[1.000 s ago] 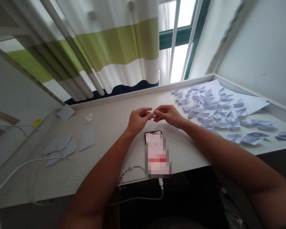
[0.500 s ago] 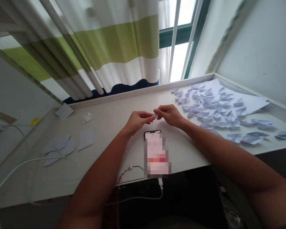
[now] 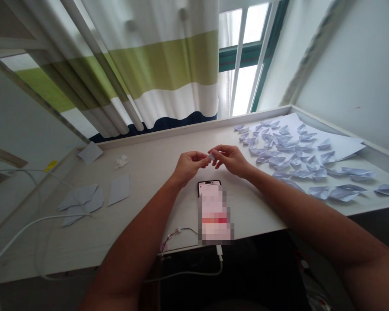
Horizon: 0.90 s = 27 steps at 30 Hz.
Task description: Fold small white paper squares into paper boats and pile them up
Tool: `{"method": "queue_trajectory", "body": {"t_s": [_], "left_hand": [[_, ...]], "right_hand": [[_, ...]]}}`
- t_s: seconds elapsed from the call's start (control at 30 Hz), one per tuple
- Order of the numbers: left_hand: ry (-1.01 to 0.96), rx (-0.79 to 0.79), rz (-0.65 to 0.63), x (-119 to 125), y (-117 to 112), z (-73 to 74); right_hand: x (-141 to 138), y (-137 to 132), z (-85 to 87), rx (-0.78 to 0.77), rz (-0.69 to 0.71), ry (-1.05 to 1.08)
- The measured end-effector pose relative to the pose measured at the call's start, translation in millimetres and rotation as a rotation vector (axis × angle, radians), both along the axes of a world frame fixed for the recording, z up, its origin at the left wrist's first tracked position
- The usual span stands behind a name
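Note:
Between my fingertips, above the middle of the white table, is a small folded piece of white paper. My left hand pinches it from the left, thumb and fingers closed. My right hand grips its other side between thumb and index finger, the remaining fingers curled below. Most of the paper is hidden by my fingers. Just in front of my hands lies a phone, its screen lit and mostly blurred out. To the right of my right hand spread several folded white paper boats.
White sheets lie under some boats at the back right. Loose paper pieces and a rectangular slip are on the left, near a crumpled tissue. A white cable loops across the left side; a charging cable hangs from the phone.
The fingers of my right hand have shifted around the folded paper, spreading slightly below it. My left hand keeps its pinch. The whole view has moved a little.

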State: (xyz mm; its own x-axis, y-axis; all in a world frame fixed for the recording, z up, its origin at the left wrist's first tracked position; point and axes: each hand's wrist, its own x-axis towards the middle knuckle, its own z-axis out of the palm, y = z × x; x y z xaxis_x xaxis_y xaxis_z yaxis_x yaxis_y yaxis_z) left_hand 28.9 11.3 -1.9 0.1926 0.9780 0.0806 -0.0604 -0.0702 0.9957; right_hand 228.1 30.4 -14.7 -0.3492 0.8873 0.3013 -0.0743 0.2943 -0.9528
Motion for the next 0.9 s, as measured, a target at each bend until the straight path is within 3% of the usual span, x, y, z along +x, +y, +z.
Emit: {"method": "queue_trajectory", "body": {"t_s": [0.3,0.5,0.7,0.9], "left_hand": [[0.039,0.018,0.075,4,-5,4.5],[0.049,0.019,0.047,3,-7,6.0],[0.097,0.126,0.13,8,-4,-6.5],[0.112,0.182,0.146,11,-3,-9.8]], "right_hand": [[-2,-3,1.6,0.089,-0.037,-0.029],[-6,-1,-1.9,0.104,-0.061,-0.034],[-9,2,-7.1,0.105,-0.299,-0.083],[-9,1,-7.8,0.022,-0.201,0.008]]}}
